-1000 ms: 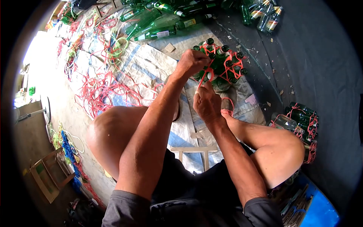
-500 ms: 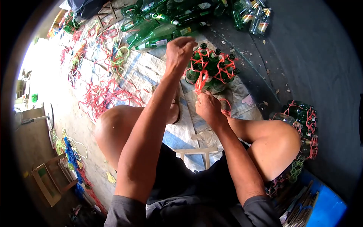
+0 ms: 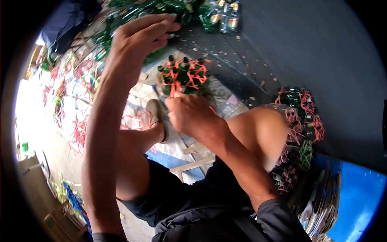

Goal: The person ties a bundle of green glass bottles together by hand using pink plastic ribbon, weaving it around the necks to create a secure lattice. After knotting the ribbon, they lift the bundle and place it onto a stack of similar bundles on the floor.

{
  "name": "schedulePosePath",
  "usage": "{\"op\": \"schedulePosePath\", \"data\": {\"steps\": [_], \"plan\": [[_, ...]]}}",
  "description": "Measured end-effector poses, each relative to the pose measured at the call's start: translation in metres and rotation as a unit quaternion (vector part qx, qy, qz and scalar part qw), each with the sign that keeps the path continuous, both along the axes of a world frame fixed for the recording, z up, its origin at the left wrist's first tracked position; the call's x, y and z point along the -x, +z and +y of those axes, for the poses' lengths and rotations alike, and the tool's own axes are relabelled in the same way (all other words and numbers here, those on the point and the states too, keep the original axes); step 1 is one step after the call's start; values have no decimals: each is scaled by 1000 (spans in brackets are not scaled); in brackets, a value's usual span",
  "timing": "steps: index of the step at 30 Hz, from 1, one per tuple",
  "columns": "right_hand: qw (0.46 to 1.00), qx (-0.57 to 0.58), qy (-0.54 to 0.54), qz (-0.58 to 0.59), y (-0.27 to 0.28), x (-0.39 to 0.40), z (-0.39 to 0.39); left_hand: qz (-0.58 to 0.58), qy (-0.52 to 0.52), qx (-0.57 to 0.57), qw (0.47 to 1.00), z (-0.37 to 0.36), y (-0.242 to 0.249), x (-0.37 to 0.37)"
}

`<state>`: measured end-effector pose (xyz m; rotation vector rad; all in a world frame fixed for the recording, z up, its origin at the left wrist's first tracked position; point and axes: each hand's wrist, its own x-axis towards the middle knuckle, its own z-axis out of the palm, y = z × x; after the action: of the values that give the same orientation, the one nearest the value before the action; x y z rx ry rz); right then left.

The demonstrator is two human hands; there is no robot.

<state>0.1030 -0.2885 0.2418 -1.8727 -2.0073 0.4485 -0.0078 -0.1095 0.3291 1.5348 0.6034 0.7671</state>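
Observation:
A cluster of upright green glass bottles stands on the sheeting in front of me, laced around the necks with red plastic twine. My right hand is closed at the near side of the cluster, gripping the gathered red twine that runs down to it. Raised and nearer the camera, my left hand is up and to the left of the bottles. Its fingers stretch forward with gaps between them, and I see nothing in them.
Loose green bottles lie piled at the back, beside clear labelled bottles. Tangled twine covers the floor at left. Tied bottle bundles sit by my right knee, near a blue container and stacked cardboard.
My left hand has risen away from the bottles, toward the camera and left. My right hand stays at the twine. The whole view has shifted, so the bottles appear farther left.

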Motion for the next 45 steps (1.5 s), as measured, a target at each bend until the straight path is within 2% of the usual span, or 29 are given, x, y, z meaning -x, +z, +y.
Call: {"op": "schedulePosePath", "data": {"steps": [1, 2, 3, 5, 9, 11, 13, 17, 22, 23, 25, 37, 45], "plan": [[1000, 20, 1, -24, 36, -3, -10, 4, 8, 16, 1000, -14, 4, -2], [999, -13, -18, -38, 54, -4, -22, 16, 20, 39, 999, -20, 2, 3], [989, -123, 12, -81, 54, -14, -33, 28, 33, 62, 997, -25, -2, 6], [999, -34, -32, -8, 79, -26, -40, 14, 65, 143, 988, -29, -14, 14], [991, -90, -71, -66, 92, -61, -69, -21, 74, 164, 984, -21, -8, 23], [980, -125, -127, -84, 102, -68, -89, -15, 92, 164, 982, -18, -8, 22], [965, -192, -168, -65, 87, -72, -107, -16, 73, 164, 984, -12, -11, 23], [945, -228, -228, -51, 68, -61, -130, -6, 55, 168, 984, -15, -14, 10], [951, -210, -224, -21, 74, -46, -129, -3, 48, 172, 984, -25, -14, -8], [944, -249, -214, 2, 74, -45, -126, -3, 47, 170, 984, -26, -15, -10], [946, -242, -215, 18, 77, -44, -127, 0, 39, 169, 985, -23, -19, -12], [956, -229, -183, 8, 83, -34, -132, -2, 18, 174, 985, -12, -30, -19], [944, -267, -190, 42, 68, -26, -127, 2, -15, 169, 986, -3, -41, -22]]}}
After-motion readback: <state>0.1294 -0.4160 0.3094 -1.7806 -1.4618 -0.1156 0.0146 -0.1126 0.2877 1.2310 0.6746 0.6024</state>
